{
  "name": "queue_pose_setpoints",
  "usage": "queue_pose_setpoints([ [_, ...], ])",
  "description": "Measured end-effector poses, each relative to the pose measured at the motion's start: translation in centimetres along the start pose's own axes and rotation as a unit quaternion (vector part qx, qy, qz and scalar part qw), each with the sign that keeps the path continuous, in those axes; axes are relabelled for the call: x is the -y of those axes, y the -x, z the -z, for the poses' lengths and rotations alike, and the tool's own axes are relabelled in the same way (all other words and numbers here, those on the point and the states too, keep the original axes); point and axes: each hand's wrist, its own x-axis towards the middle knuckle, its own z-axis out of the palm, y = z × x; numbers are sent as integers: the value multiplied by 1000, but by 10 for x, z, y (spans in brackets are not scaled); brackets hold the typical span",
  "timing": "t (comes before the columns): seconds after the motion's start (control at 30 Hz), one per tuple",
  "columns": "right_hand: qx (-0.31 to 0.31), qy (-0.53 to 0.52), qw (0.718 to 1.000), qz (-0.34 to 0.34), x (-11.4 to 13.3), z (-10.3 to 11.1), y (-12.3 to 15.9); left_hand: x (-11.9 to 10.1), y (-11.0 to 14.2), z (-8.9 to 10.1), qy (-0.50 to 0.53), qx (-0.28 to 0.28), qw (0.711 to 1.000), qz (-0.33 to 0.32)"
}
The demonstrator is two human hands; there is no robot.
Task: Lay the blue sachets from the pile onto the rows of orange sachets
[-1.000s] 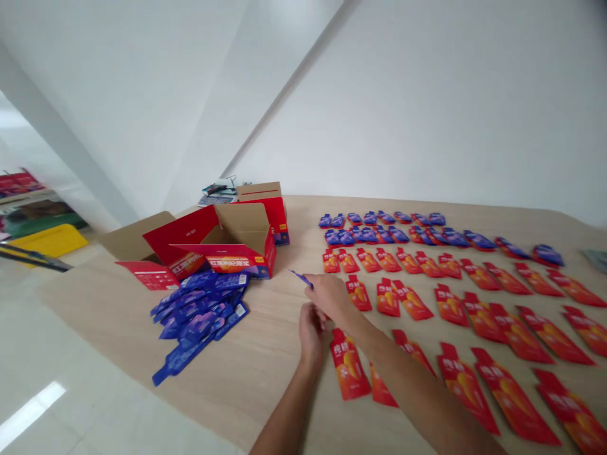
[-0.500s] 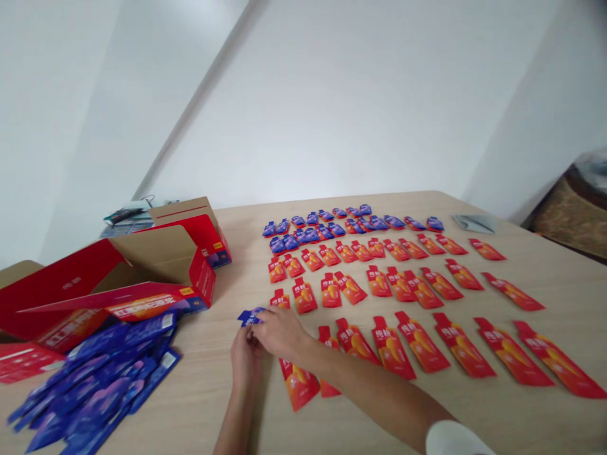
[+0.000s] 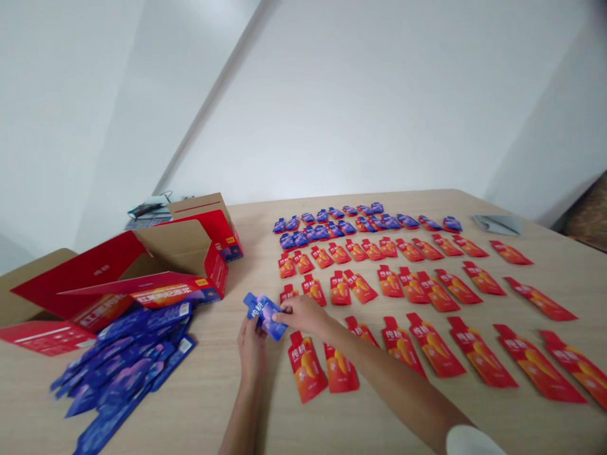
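Both of my hands hold one blue pouch [image 3: 263, 312] just above the wooden table [image 3: 545, 265]. My left hand [image 3: 251, 349] grips its near edge from below, and my right hand [image 3: 303, 314] pinches its right side. Several red-orange pouches [image 3: 427, 287] lie in rows to the right, the nearest one [image 3: 307, 366] beside my hands. Two rows of blue pouches [image 3: 360, 221] lie at the far side.
A loose pile of blue pouches [image 3: 123, 370] lies at the left front. Behind it stands an open red cardboard box [image 3: 142, 272], with a second box [image 3: 208, 221] farther back. A grey flat packet [image 3: 497, 223] lies at the far right.
The blue pouch has turned from edge-on to face-up between my hands. The view swung from left to right and then a little back.
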Motion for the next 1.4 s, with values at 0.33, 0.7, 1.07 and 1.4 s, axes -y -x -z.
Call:
queue_pose_setpoints([
  [0.33, 81, -162, 983, -38, -29, 11, 0, 4, 5, -1, -66, 42, 997, -14],
  [0.7, -37, -177, 974, -134, -70, 52, -50, 7, -5, 6, -116, 1, 993, -17],
  [1.07, -28, -90, 980, -177, -94, 41, -116, 13, -12, 9, -90, -5, 996, 5],
  [1.4, 0, -31, 976, -217, -122, 20, -164, 16, -20, 9, -90, -16, 996, 9],
])
